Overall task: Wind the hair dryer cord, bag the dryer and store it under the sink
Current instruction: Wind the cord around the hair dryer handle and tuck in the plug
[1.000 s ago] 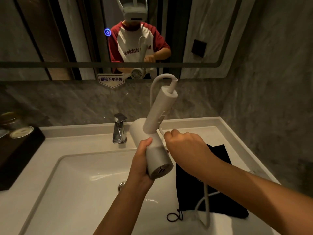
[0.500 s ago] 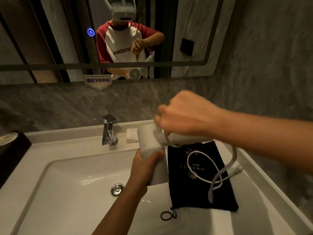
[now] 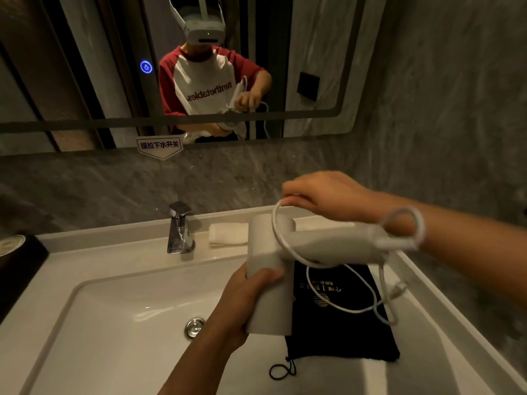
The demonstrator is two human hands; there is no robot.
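Observation:
My left hand [image 3: 245,297] grips the barrel of the white hair dryer [image 3: 271,252] above the sink's right side. The dryer's handle points right, level. My right hand [image 3: 322,195] pinches the white cord [image 3: 353,307] just above the barrel and handle. One loop of cord passes around the handle near the barrel. The rest hangs in loose loops below the handle, over the black drawstring bag [image 3: 339,337]. The bag lies flat on the counter to the right of the basin, its drawstring trailing toward me.
A chrome tap [image 3: 179,228] stands behind the white basin [image 3: 108,315], with the drain plug [image 3: 194,327] in the middle. A folded white towel [image 3: 228,234] lies on the back ledge. A dark tray [image 3: 17,260] sits at left. The mirror and marble wall rise behind.
My right hand has lifted up and back from the handle, pulling the cord over the barrel end. The dryer's handle has dropped from upright to level, pointing right.

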